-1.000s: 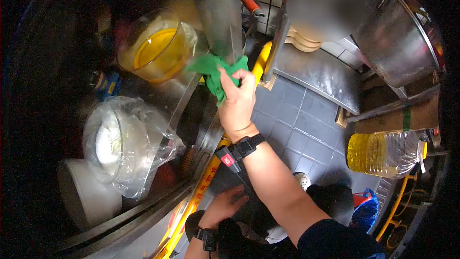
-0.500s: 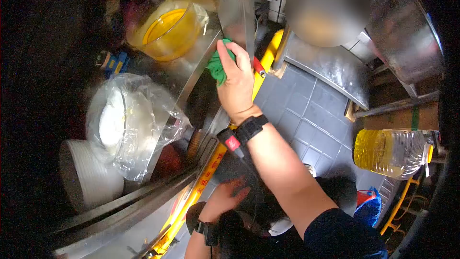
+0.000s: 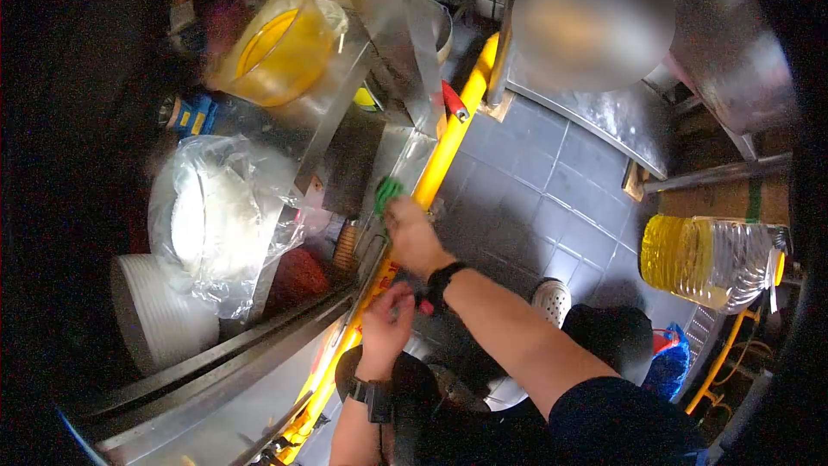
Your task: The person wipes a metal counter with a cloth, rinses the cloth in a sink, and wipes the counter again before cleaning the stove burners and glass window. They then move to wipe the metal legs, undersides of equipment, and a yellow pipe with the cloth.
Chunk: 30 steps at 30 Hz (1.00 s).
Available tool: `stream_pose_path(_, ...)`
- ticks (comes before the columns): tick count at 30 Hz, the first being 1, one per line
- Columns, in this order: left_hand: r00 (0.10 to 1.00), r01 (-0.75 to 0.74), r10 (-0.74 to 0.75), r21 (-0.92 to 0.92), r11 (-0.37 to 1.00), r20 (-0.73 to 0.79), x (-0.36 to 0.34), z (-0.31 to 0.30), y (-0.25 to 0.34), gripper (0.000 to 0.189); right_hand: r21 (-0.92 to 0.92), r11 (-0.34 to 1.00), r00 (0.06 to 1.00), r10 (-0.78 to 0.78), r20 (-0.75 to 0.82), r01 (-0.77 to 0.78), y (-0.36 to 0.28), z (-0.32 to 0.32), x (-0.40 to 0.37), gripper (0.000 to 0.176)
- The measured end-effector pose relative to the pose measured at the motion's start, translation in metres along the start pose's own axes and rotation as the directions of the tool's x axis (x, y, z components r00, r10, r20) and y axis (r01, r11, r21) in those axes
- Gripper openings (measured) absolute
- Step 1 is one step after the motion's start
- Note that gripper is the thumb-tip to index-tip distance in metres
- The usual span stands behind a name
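Observation:
My right hand (image 3: pixel 412 229) is closed on a green cloth (image 3: pixel 390 193), pressing it to the metal ledge (image 3: pixel 417 155) beside the yellow pipe (image 3: pixel 444 151). The hand is slightly blurred. Just below it, near the right wrist, my left hand (image 3: pixel 388 319) is raised with loosely bent fingers, somewhat apart, and I see nothing in them. Left of the cloth is a dark recess in the metal counter, with a ribbed brown object (image 3: pixel 346 246) and a red mesh-like item (image 3: pixel 299 283) at its lower end.
On the left are a plastic-wrapped white container (image 3: pixel 216 224), stacked white tubs (image 3: pixel 164 311) and a clear container of yellow liquid (image 3: pixel 280 52). A red-handled tool (image 3: pixel 454 102) lies by the pipe. An oil bottle (image 3: pixel 707 261) is at right, a blue bag (image 3: pixel 668 371) below it.
My right hand has moved down and toward me along the ledge with the green cloth. My left hand has risen slightly, its fingers more bent. The view has shifted a little.

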<state>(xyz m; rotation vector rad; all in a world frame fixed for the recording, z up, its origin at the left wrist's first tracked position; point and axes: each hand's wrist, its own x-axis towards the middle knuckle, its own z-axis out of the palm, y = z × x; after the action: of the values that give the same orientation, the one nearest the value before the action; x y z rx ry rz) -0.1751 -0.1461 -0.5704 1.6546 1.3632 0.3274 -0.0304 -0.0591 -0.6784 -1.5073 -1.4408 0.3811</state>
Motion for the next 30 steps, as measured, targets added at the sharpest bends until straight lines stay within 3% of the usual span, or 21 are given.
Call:
stream_pose_path(1,0.990,-0.066,0.050,-0.119,0.991,-0.132,0.003,0.003,-0.006,0.026,0.258,0.948,0.965,0.124,0.232,-0.184,-0.024,-0.015,0.003,0.029)
stream_pose_path(2,0.991,-0.065,0.050,-0.121,0.991,-0.127,0.005,0.004,-0.003,0.026,0.254,0.949,0.964,0.129,0.231,-0.188,-0.019,-0.011,-0.003,0.029)
stream_pose_path(3,0.984,-0.050,0.005,-0.250,0.967,-0.177,0.006,0.003,0.005,0.023,0.075,0.989,0.963,-0.144,0.227,0.130,-0.010,-0.006,-0.009,0.031)
stream_pose_path(4,0.974,-0.042,-0.045,-0.377,0.925,-0.221,0.008,0.003,0.012,0.021,-0.101,0.892,0.874,-0.400,0.276,0.440,0.000,-0.003,-0.014,0.033)
stream_pose_path(5,0.975,-0.041,-0.046,-0.379,0.924,-0.219,0.007,0.002,0.016,0.021,-0.168,0.835,0.833,-0.461,0.307,0.524,0.000,-0.019,0.005,0.024)
stream_pose_path(8,0.973,-0.029,-0.050,-0.335,0.942,-0.225,0.002,0.000,0.014,0.020,-0.503,0.742,0.863,-0.202,0.463,0.443,0.038,-0.043,0.048,0.007)
stream_pose_path(10,0.968,-0.025,-0.036,-0.237,0.971,-0.247,0.000,-0.001,0.008,0.022,-0.785,0.490,0.918,-0.092,0.386,0.379,0.068,-0.054,0.078,0.023)
stream_pose_path(11,0.967,-0.023,-0.039,-0.235,0.972,-0.253,0.000,-0.005,0.009,0.022,-0.734,0.593,0.944,-0.179,0.279,0.330,0.066,-0.058,0.077,0.017)
stream_pose_path(13,0.933,0.008,-0.002,0.016,1.000,-0.361,0.008,-0.013,0.019,0.033,-0.722,0.587,0.930,-0.203,0.307,0.366,0.052,-0.058,0.074,0.017)
stream_pose_path(14,0.928,0.005,-0.001,0.010,1.000,-0.373,0.015,-0.016,0.018,0.033,-0.750,0.480,0.884,-0.141,0.446,0.455,0.039,-0.054,0.063,0.020)
stream_pose_path(16,0.884,-0.039,0.224,0.412,0.910,-0.411,0.036,-0.023,-0.001,0.053,-0.674,0.531,0.838,-0.140,0.528,0.513,0.034,-0.030,0.032,0.025)
stream_pose_path(17,0.884,-0.048,0.230,0.411,0.911,-0.408,0.046,-0.021,-0.021,0.053,-0.614,0.522,0.791,-0.229,0.568,0.592,0.027,-0.032,0.023,0.020)
stream_pose_path(18,0.900,-0.043,0.280,0.573,0.818,-0.333,0.059,-0.016,-0.045,0.061,-0.622,0.515,0.794,-0.228,0.563,0.589,0.022,-0.035,0.020,0.020)
stream_pose_path(20,0.910,-0.055,0.330,0.714,0.698,-0.252,0.077,-0.012,-0.046,0.070,-0.198,0.731,0.516,-0.238,0.823,0.653,0.006,-0.050,0.028,0.022)
stream_pose_path(22,0.966,0.094,0.136,0.790,0.605,-0.220,0.090,-0.012,-0.027,0.076,-0.286,0.769,0.572,-0.124,0.811,0.571,-0.003,-0.056,0.040,0.023)
stream_pose_path(24,0.954,0.139,0.135,0.796,0.590,-0.266,0.107,-0.013,-0.060,0.073,-0.359,0.797,0.612,-0.016,0.791,0.485,-0.004,-0.061,0.053,0.024)
stream_pose_path(25,0.939,0.188,0.132,0.795,0.576,-0.318,0.115,-0.014,-0.071,0.069,-0.375,0.905,0.791,0.078,0.607,0.199,0.000,-0.063,0.063,0.028)
stream_pose_path(26,0.939,0.189,0.133,0.798,0.573,-0.318,0.112,-0.020,-0.050,0.069,-0.304,0.948,0.890,0.221,0.399,-0.099,0.004,-0.064,0.073,0.033)
stream_pose_path(28,0.949,0.274,-0.075,0.680,0.680,-0.308,0.090,-0.042,0.023,0.049,-0.191,0.959,0.945,0.247,0.214,-0.207,-0.002,-0.081,0.099,0.040)
stream_pose_path(29,0.949,0.279,-0.084,0.685,0.673,-0.304,0.081,-0.048,0.029,0.049,-0.180,0.983,0.996,0.044,0.074,-0.030,0.009,-0.080,0.102,0.042)
stream_pose_path(30,0.929,0.266,-0.014,0.642,0.719,-0.369,0.076,-0.054,0.030,0.042,-0.174,0.984,0.996,0.051,0.079,-0.037,0.019,-0.074,0.109,0.042)
